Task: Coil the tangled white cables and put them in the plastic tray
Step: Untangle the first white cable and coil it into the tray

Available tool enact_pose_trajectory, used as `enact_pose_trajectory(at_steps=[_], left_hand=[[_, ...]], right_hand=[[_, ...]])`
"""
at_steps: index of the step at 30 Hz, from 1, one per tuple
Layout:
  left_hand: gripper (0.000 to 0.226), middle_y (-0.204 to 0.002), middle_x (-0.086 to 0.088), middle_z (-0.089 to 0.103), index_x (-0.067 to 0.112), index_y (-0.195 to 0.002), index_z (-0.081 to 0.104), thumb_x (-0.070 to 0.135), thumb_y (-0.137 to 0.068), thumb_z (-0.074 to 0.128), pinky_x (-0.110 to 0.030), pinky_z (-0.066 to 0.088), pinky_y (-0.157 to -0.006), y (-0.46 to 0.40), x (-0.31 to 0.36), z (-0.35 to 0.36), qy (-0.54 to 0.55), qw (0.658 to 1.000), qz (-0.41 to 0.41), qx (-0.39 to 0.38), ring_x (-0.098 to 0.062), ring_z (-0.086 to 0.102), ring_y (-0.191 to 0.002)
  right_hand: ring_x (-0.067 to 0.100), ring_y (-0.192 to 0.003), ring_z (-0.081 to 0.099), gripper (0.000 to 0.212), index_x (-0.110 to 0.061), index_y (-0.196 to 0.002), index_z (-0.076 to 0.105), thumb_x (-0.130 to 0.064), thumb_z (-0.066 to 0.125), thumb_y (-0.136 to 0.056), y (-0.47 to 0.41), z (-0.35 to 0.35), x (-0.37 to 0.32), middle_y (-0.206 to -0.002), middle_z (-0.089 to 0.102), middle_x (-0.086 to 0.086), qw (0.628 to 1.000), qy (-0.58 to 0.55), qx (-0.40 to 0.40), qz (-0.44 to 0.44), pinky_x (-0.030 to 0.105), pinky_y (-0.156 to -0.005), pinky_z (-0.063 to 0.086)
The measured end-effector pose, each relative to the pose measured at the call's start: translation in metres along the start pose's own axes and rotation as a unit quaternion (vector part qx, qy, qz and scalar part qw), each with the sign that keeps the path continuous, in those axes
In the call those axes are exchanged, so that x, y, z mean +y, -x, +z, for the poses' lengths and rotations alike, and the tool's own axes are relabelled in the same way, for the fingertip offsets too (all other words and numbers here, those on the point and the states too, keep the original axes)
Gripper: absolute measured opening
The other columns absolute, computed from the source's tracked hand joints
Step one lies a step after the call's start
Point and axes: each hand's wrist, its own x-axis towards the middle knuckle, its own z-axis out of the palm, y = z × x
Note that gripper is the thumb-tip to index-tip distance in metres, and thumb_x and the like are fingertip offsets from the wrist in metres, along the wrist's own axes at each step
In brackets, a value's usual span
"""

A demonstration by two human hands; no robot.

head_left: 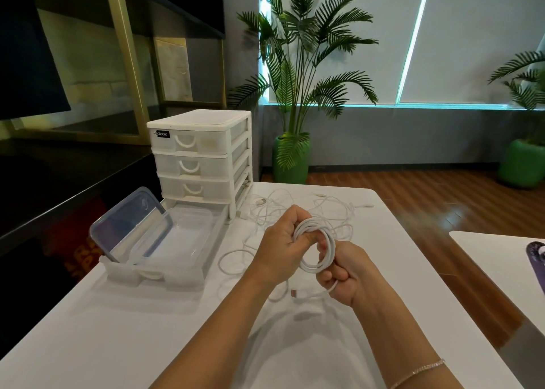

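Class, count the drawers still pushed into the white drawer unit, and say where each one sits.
3: the top drawer, the middle drawer and the lower drawer, stacked in the drawer unit. The bottom slot's drawer is pulled out.

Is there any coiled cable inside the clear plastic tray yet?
No, the plastic tray holds no cable; the coiled cable is held by the left hand and right hand.

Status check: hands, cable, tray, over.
Both hands on the coil: left hand holds the loops, right hand grips the tail. More cables tangled on table. Tray open, lid leaning inside.
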Motion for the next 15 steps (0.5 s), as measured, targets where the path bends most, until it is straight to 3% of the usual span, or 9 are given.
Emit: enact_pose_trajectory(at_steps=[3, 6, 8, 10, 13, 15], left_hand=[[0.015, -0.075, 0.013, 0.055, 0.028, -0.081, 0.047, 0.024, -0.089, 0.059, -0.019, 0.048, -0.068, -0.0011, -0.0004, 0.0004, -0.002, 1.000, -0.012, 0.019, -0.005, 0.054, -0.071], [0.010, -0.081, 0.009, 0.057, 0.021, -0.092, 0.048, 0.027, -0.092, 0.055, -0.016, 0.048, -0.066, -0.0027, -0.0022, -0.0002, -0.038, 0.996, -0.051, 0.062, -0.012, 0.060, -0.077], [0.013, -0.084, 0.005, 0.059, 0.019, -0.095, 0.047, 0.030, -0.092, 0.054, -0.014, 0.045, -0.062, -0.0041, -0.0045, -0.0031, -0.062, 0.990, -0.068, 0.103, -0.013, 0.059, -0.075], [0.015, -0.085, 0.005, 0.060, 0.019, -0.095, 0.046, 0.031, -0.092, 0.054, -0.013, 0.041, -0.059, -0.0045, -0.0057, -0.0055, -0.074, 0.985, -0.082, 0.130, -0.011, 0.057, -0.073], [0.016, -0.088, 0.001, 0.062, 0.018, -0.097, 0.048, 0.031, -0.092, 0.054, -0.014, 0.043, -0.057, -0.0053, -0.0062, -0.0036, -0.040, 0.981, -0.119, 0.146, -0.012, 0.057, -0.072], [0.018, -0.093, -0.005, 0.064, 0.017, -0.101, 0.051, 0.031, -0.091, 0.056, -0.020, 0.049, -0.060, -0.0065, -0.0058, -0.0013, 0.017, 0.975, -0.157, 0.153, -0.015, 0.059, -0.073]], right_hand=[[0.007, -0.024, 0.021, 0.022, -0.005, -0.074, 0.060, -0.009, 0.049, -0.092, 0.0033, 0.0022, 0.0022, -0.039, 0.040, 0.002, 0.996, 0.089, 0.003, -0.030, 0.017, -0.032, 0.036], [0.010, -0.034, 0.038, 0.024, -0.008, -0.097, 0.062, -0.026, 0.047, -0.095, 0.0011, 0.0040, 0.0033, -0.069, 0.060, 0.007, 0.977, 0.208, 0.012, -0.047, 0.023, -0.041, 0.046], [0.014, -0.053, 0.057, 0.035, -0.017, -0.107, 0.058, -0.044, 0.039, -0.096, -0.0010, 0.0064, 0.0042, -0.092, 0.064, 0.007, 0.961, 0.268, 0.020, -0.060, 0.028, -0.054, 0.054], [0.015, -0.077, 0.062, 0.040, -0.022, -0.107, 0.055, -0.054, 0.036, -0.093, -0.0026, 0.0070, 0.0048, -0.100, 0.062, 0.001, 0.945, 0.305, 0.026, -0.115, 0.028, -0.067, 0.051], [0.014, -0.089, 0.063, 0.019, -0.027, -0.093, 0.054, -0.044, 0.056, -0.086, -0.0039, 0.0031, 0.0071, -0.101, 0.063, -0.004, 0.913, 0.318, 0.019, -0.254, 0.027, -0.072, 0.048], [0.015, -0.079, 0.067, 0.013, -0.025, -0.084, 0.055, -0.029, 0.068, -0.082, -0.0039, 0.0006, 0.0073, -0.093, 0.066, -0.004, 0.890, 0.340, 0.009, -0.302, 0.034, -0.074, 0.053]])
